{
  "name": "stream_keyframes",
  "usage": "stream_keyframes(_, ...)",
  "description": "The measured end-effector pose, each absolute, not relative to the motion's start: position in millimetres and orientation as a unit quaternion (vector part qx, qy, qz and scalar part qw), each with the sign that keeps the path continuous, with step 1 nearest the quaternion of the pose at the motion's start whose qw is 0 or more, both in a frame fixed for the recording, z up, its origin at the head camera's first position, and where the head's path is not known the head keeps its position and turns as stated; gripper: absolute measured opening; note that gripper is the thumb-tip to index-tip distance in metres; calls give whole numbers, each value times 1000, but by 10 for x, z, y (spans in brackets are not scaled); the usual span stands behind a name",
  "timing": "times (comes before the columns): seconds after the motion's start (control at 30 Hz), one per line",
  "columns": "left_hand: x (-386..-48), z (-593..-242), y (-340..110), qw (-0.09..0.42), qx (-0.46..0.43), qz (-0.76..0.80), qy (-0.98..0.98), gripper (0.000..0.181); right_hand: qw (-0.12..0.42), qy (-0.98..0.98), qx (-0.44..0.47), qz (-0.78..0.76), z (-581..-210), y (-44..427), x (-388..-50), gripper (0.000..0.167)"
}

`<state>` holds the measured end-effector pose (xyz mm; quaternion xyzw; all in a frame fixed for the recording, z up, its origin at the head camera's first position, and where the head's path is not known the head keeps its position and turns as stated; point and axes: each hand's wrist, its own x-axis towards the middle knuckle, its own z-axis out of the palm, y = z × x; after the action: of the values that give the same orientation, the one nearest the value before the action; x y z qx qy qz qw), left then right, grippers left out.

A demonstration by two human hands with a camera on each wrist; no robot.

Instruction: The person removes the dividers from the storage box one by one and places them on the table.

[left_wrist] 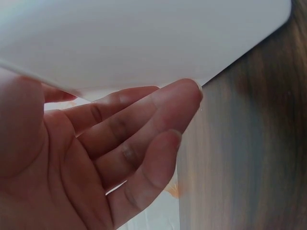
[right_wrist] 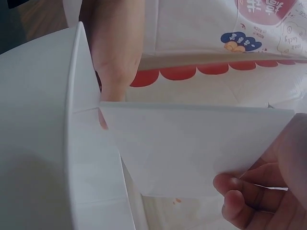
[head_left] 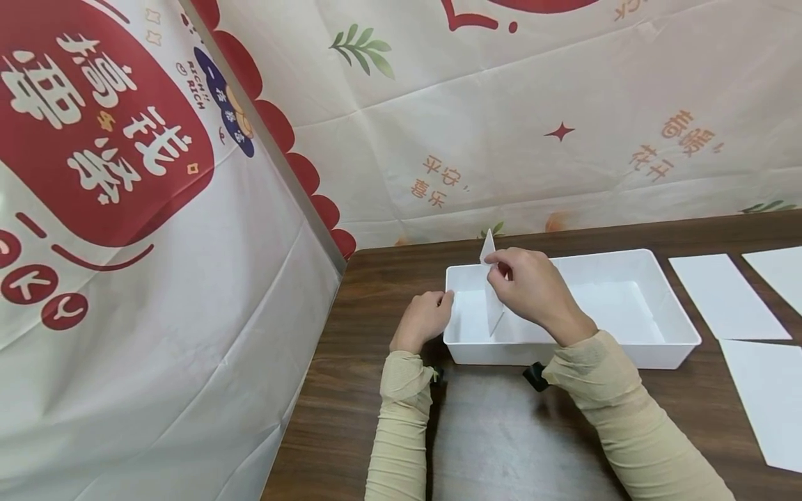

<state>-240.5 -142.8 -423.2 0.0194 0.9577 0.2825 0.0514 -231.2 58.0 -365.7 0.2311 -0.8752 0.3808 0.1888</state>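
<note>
A white rectangular plastic bin (head_left: pixel 589 353) stands on the wooden table. At its left end my left hand (head_left: pixel 426 319) holds the end wall, thumb at the rim. In the left wrist view, bent fingers (left_wrist: pixel 144 134) lie against the white wall, and the thumb is mostly hidden. My right hand (head_left: pixel 532 285) pinches a thin white panel (head_left: pixel 492 303) by its upper edge between thumb and fingers. That panel stands upright across the bin's left part, its top above the rim. The right wrist view shows its broad face (right_wrist: pixel 187 148).
Several flat white sheets (head_left: pixel 727 296) lie right of the bin. A grey patch (head_left: pixel 501 438) covers the table before it. Printed cloth (head_left: pixel 501 139) hangs behind, and another printed cloth (head_left: pixel 238 390) hangs at the left. Black devices (head_left: pixel 535 376) sit at the wrists.
</note>
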Motion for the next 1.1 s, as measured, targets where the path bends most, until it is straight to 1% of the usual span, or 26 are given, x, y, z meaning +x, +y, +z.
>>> stream_keyframes(0.37,-2387,-4265,-1388,62,29,296,953,48,184,-882,221,373,-3652,745,-2263,25)
stream_keyframes(0.7,-2403,-4233,-1428,61,23,294,954,49,184,-896,211,344,-3491,1024,-2249,25)
stream_keyframes(1.1,-2406,-4240,-1440,63,18,293,954,50,211,-903,191,322,-3363,1407,-2255,26)
